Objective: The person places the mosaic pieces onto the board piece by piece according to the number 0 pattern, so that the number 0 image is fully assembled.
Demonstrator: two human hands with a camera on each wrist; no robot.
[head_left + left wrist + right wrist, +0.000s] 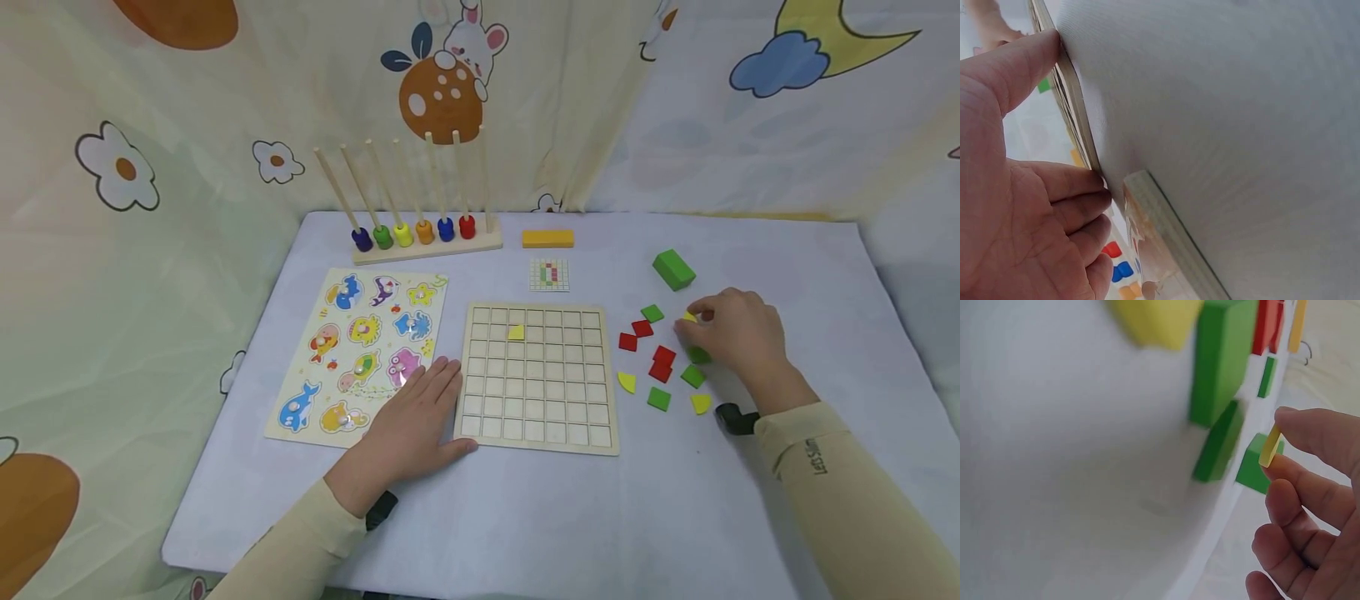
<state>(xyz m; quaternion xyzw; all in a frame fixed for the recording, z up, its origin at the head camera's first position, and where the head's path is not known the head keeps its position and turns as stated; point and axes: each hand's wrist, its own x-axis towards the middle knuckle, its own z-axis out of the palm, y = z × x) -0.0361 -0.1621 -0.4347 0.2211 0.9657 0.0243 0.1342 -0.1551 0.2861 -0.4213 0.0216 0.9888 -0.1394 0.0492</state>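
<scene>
Fingertips of the right hand [738, 333] pinch a thin yellow tile [1269, 448] by its edges, right of the grid board [537, 377] among loose tiles. It looks light, stiff and smooth, best held edgewise. The left hand [412, 421] lies flat, fingers straight, against the board's left edge.

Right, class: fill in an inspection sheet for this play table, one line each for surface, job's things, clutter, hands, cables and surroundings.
Surface: white cloth.
Job's things: grid board with one yellow tile in it; loose red, green and yellow tiles; pattern card.
Clutter: animal puzzle, peg rack, yellow bar, green block.
Hands: left hand flat, touching the board's edge; right hand pinches a yellow piece.
Cables: nothing seen.
Surroundings: cartoon-print curtains.
</scene>
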